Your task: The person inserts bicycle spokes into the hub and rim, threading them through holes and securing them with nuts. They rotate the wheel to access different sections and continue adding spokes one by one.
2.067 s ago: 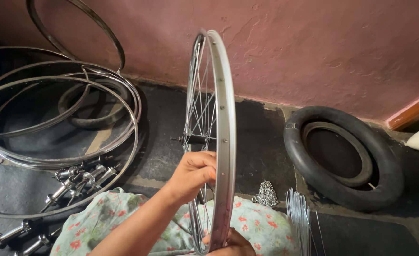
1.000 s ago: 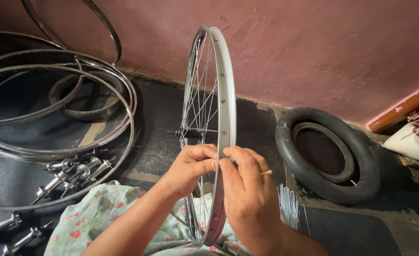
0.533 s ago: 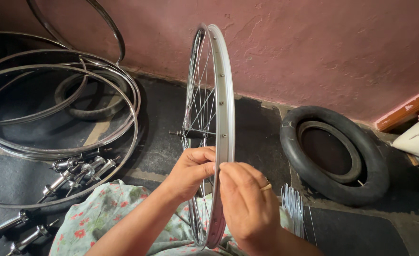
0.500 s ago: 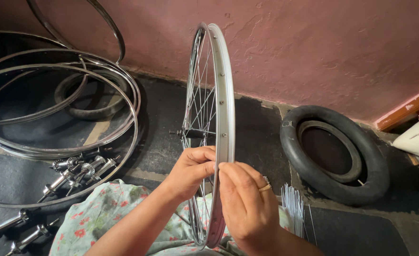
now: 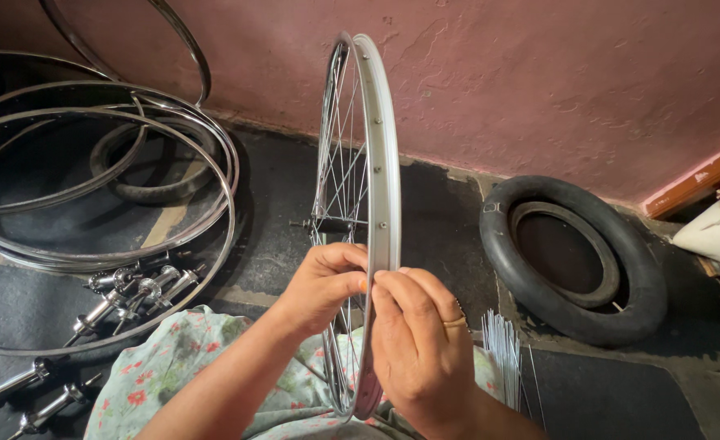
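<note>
A silver spoked bicycle wheel [image 5: 376, 122] stands upright in front of me, its rim edge-on and its hub [image 5: 327, 224] at mid height. My left hand [image 5: 323, 285] grips the rim from the left at its near side, fingers curled among the spokes. My right hand [image 5: 417, 342], with a ring on one finger, presses its fingertips to the rim's outer face right beside the left thumb. The wheel's bottom rests on my lap, on floral cloth [image 5: 172, 367].
Several bare metal rims [image 5: 107, 195] lie stacked at the left on the dark floor, with metal hubs and axles [image 5: 123, 293] beside them. A black tyre [image 5: 576, 257] lies at the right. A bundle of loose spokes [image 5: 502, 350] lies by my right hand. A pink wall [image 5: 539, 81] stands behind.
My right hand came up from below the wheel and settled on the rim next to my left hand. Over the last half second both hands and the wheel barely moved.
</note>
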`<action>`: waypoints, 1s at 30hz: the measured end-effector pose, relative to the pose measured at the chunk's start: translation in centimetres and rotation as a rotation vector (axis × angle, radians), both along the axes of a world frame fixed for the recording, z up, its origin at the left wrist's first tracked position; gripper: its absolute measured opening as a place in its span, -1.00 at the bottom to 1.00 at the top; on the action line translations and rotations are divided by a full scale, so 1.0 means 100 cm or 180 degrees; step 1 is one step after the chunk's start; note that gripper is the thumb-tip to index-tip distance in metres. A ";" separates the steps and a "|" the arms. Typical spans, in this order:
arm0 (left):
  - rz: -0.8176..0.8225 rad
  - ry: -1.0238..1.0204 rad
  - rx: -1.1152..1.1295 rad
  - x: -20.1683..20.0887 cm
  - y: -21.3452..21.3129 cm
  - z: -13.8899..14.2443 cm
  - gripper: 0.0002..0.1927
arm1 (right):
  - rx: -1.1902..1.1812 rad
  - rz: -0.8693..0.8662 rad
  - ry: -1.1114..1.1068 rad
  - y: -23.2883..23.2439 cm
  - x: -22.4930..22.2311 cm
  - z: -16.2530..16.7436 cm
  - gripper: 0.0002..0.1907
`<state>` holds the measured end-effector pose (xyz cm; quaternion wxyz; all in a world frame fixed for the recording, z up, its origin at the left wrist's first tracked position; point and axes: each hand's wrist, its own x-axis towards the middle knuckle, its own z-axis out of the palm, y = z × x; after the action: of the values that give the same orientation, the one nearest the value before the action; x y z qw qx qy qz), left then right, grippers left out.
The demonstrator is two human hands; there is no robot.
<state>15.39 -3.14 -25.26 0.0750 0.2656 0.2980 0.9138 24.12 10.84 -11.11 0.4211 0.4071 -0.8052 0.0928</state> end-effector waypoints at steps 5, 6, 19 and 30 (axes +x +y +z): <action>0.0024 0.0357 -0.0068 -0.002 -0.006 -0.002 -0.86 | -0.0180 -0.0126 -0.0021 -0.002 0.001 -0.012 -0.69; 0.0069 0.0353 -0.0111 -0.002 -0.005 -0.002 -0.86 | -0.0239 -0.0118 -0.0035 -0.002 0.000 -0.013 -0.69; 0.0018 0.0116 -0.0038 0.005 -0.003 0.006 -0.85 | -0.0757 -0.0001 -0.0615 0.000 -0.004 -0.001 -0.76; 0.0074 0.0151 -0.0205 0.007 0.001 0.007 -0.88 | -0.1506 -0.0049 -0.0549 0.004 -0.004 -0.007 -0.80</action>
<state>16.05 -3.07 -24.59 0.0658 0.2811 0.3321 0.8980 23.72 11.29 -11.86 0.4352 0.2816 -0.7971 0.3099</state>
